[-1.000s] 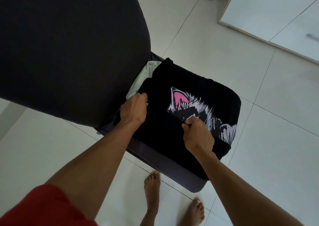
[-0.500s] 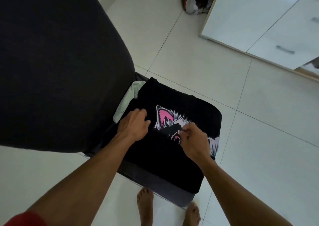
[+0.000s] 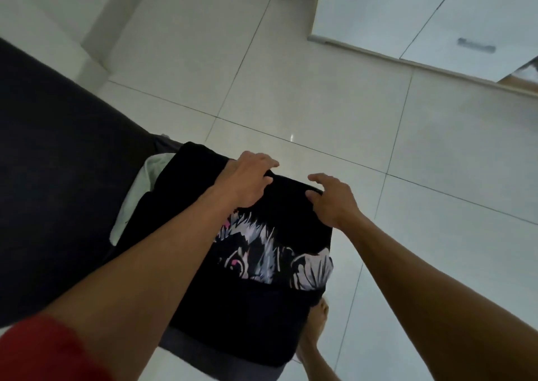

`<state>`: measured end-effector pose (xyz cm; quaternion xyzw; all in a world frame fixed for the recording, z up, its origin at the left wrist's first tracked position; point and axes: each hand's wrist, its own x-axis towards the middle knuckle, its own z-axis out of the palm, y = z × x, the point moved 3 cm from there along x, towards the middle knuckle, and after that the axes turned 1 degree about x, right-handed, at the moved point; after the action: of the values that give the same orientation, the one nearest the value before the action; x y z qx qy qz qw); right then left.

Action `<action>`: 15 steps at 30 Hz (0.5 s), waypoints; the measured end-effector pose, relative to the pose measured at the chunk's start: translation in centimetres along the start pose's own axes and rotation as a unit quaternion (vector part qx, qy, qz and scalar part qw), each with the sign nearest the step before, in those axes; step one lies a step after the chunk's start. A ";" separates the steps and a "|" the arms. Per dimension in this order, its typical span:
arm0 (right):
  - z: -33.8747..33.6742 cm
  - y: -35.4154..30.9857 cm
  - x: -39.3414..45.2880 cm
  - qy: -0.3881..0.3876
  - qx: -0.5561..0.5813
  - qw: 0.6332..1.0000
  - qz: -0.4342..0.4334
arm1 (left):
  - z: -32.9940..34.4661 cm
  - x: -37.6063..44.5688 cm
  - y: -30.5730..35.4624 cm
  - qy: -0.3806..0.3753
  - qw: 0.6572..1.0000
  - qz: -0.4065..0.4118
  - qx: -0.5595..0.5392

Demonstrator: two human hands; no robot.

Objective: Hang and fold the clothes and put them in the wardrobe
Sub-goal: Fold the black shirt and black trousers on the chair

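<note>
Hands curl over the black shirt's point(image 3: 262, 264) far edge: left grip point(image 3: 250, 182) at 11 o'clock, right grip point(image 3: 332, 200) at 1, both clamped on cloth. Shirt lies on the sofa point(image 3: 58, 191).

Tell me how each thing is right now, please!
Black printed T-shirt: partly folded, lying on the seat.
Left hand: grips the shirt's far edge.
Right hand: grips the same edge.
Pale garment: tucked under the shirt.
Wardrobe drawer: closed.
</note>
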<state>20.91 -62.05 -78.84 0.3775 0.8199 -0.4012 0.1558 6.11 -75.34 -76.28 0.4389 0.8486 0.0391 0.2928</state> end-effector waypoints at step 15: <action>-2.5 3.0 5.1 -0.140 0.082 0.986 -0.037 | -1.4 6.5 0.7 -0.209 0.976 -0.019 0.056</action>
<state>19.82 -56.42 -81.71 0.2984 0.7676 -0.5218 0.2224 2.95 -69.64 -77.89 0.4371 0.7774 -0.1069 0.4395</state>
